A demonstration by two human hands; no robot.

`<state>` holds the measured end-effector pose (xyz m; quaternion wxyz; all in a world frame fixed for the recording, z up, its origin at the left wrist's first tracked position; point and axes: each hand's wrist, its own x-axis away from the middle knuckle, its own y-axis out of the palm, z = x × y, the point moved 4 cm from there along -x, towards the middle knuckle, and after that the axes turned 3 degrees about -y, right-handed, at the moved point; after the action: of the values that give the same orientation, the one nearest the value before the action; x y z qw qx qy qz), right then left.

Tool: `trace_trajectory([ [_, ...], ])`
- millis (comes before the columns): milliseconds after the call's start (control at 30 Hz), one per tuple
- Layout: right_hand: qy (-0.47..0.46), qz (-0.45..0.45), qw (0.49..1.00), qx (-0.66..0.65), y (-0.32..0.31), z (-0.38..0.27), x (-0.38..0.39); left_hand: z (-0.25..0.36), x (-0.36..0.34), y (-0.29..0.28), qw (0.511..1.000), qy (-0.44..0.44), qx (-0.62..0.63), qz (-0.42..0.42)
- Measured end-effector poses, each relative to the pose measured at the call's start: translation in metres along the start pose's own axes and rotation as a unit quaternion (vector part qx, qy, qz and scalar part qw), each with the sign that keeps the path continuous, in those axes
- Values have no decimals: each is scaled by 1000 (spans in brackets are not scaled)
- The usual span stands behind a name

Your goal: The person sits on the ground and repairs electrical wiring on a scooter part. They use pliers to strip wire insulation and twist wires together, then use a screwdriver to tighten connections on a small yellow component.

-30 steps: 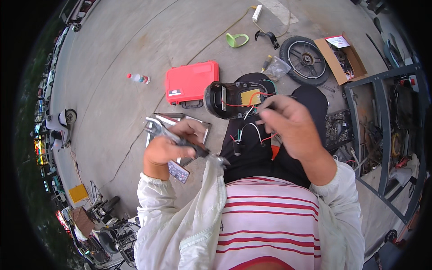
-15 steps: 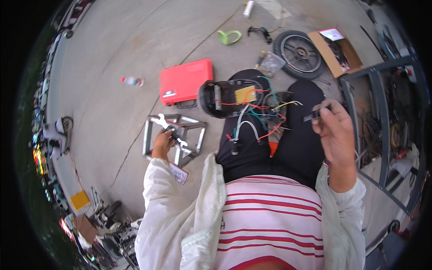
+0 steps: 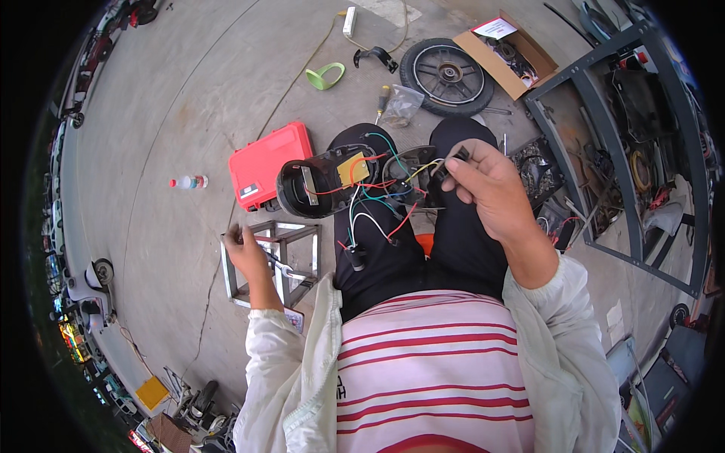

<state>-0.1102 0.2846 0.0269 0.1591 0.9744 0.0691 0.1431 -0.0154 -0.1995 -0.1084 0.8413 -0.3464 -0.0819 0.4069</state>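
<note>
On my lap rests a black plastic housing with a yellow patch inside and red, green, white and yellow wires spilling from it. A small black connector plug hangs from white wires over my thigh. My right hand is closed in a pinch on a small black part, beside the yellow wire's end. My left hand is raised at the left edge of a metal frame stand, fingers apart and seemingly holding nothing. A wrench lies on that stand, partly behind my left wrist.
A red tool case and a water bottle are on the concrete at the left. Ahead lie a wheel, a screwdriver, a plastic bag and an open cardboard box. A grey metal rack stands at the right.
My left hand has let go of the wrench, now on the stand, and moved left. My right hand has brought the small black part leftward to the wires. The view has shifted too.
</note>
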Motion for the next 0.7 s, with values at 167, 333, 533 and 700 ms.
trace_trajectory([
  [167,-52,-4,996,76,19,10,-16,203,70,9,942,137,152,-265],
  [333,-98,-6,968,231,28,23,-31,273,108,41,875,319,19,-364],
  [533,-130,-16,929,347,40,13,-31,276,119,59,857,302,-48,-415],
  [700,-209,-37,882,421,47,14,-32,274,120,65,850,310,-76,-419],
])
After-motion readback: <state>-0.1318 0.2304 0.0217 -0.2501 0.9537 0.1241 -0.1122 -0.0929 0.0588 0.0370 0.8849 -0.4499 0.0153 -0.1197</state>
